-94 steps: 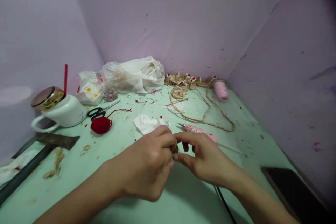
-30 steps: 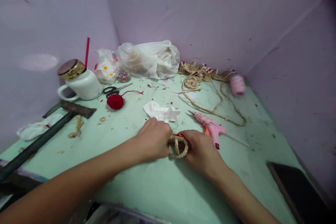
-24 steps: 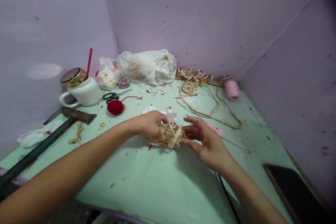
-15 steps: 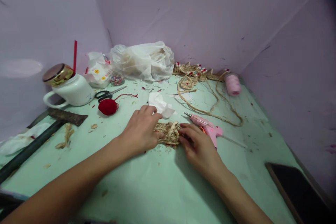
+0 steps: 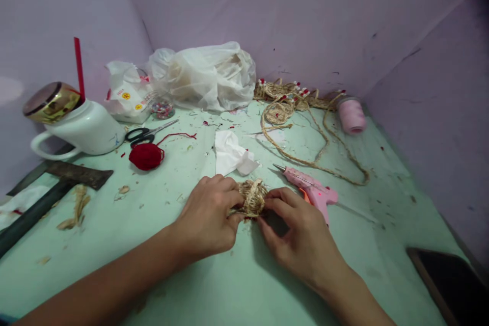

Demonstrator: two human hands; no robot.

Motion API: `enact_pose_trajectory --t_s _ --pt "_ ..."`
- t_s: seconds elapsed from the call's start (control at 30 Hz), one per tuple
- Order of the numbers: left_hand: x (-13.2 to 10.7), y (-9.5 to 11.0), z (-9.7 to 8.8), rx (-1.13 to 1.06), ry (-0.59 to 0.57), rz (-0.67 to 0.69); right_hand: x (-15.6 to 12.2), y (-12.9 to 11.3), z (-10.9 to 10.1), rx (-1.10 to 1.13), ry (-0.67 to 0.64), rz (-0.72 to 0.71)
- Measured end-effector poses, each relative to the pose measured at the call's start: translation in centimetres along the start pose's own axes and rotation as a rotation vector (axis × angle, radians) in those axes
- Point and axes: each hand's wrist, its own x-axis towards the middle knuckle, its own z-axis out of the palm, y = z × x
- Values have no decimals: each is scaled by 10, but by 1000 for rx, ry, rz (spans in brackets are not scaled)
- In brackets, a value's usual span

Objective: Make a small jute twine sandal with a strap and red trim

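A small piece woven from tan jute rope rests on the green table between my hands. My left hand grips its left side with curled fingers. My right hand pinches its right side, fingers bent around it. A pink glue gun lies just behind my right hand, nozzle pointing left. A crumpled white tissue sits just beyond the jute piece.
A red yarn ball, black scissors and a white mug with gold lid stand at left, near a hammer. Plastic bags, loose jute rope and a pink thread spool line the back. A dark phone lies right.
The jute piece was lifted and turned between both hands, then set back on the table; both hands now close on its sides. The view shifted slightly.
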Motion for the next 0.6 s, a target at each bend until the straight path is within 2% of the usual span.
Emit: enact_pose_trajectory --t_s 0.17,0.33,0.4,0.5,0.57,0.6 --pt "1 -6 0 -10 -10 55 3 3 2 68 65 -17" --pt "0 -7 -10 -115 57 81 2 -2 -3 225 120 -47" --pt "-1 -4 -20 -258 53 -17 0 -6 -6 304 130 -18" --pt "-1 -1 -31 -459 -139 -273 -4 -8 -9 423 142 108" --pt "-1 -1 -33 -495 -222 -334 -8 -6 -7 414 127 129" --pt "-2 -2 -33 -486 -221 -325 -9 -4 -6 375 113 98"
